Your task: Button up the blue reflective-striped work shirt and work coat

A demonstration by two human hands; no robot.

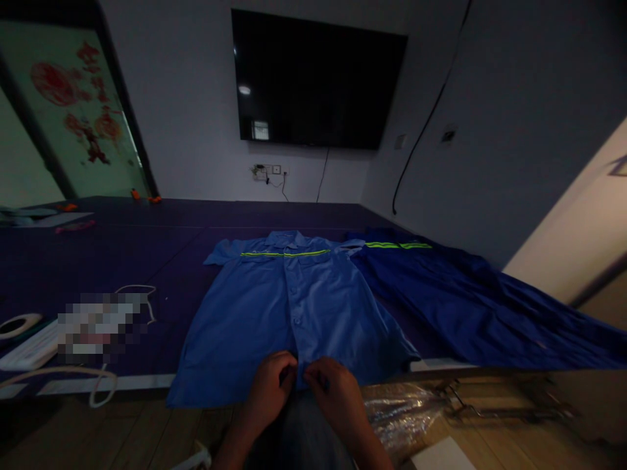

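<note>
A light blue short-sleeved shirt (255,307) lies face up on the table, its collar toward the wall and a yellow-green stripe across the chest. Its hem hangs over the near table edge. My left hand (275,382) pinches the shirt's front edge near the bottom of the button placket. Just to the right, my right hand (334,385) also has its fingers closed on the placket edge. Several buttons run up the middle; whatever lies between my fingertips is too small to make out.
A darker blue garment (441,294) with a yellow-green stripe spreads over the table (171,228) at right. At left lie a tape roll (19,325) and a blurred-out item (102,323) with a cord. Clear plastic wrapping (401,411) lies below the table edge.
</note>
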